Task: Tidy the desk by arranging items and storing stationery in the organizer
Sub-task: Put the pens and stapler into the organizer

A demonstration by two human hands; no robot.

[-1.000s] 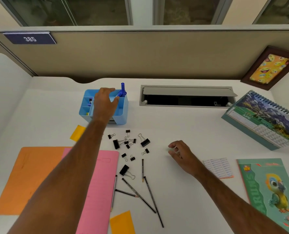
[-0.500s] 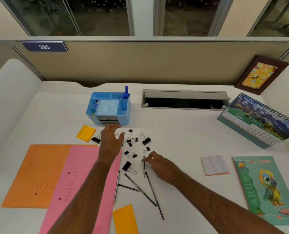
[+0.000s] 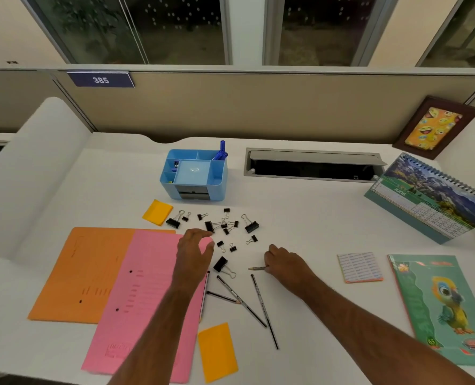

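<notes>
A light blue organizer (image 3: 194, 176) stands at the back of the white desk with a blue pen (image 3: 221, 152) upright in its rear right compartment. Several black binder clips (image 3: 225, 226) lie scattered in front of it. Several dark pencils (image 3: 261, 304) lie near the front. My right hand (image 3: 285, 263) grips one pencil (image 3: 255, 268), whose tip pokes out to the left. My left hand (image 3: 194, 252) hovers with relaxed fingers over the pink folder's (image 3: 147, 295) right edge, holding nothing.
An orange folder (image 3: 86, 273) lies under the pink one. Yellow sticky notes (image 3: 157, 212) and another yellow note pad (image 3: 217, 351) lie nearby. A small notepad (image 3: 360, 266), a parrot notebook (image 3: 442, 307), a desk calendar (image 3: 431, 201), a picture frame (image 3: 436, 126) and a cable hatch (image 3: 314, 166) sit to the right.
My left hand left the organizer, where the blue pen now stands, and drew back over the pink folder. My right hand slid to the pencils and picked one up.
</notes>
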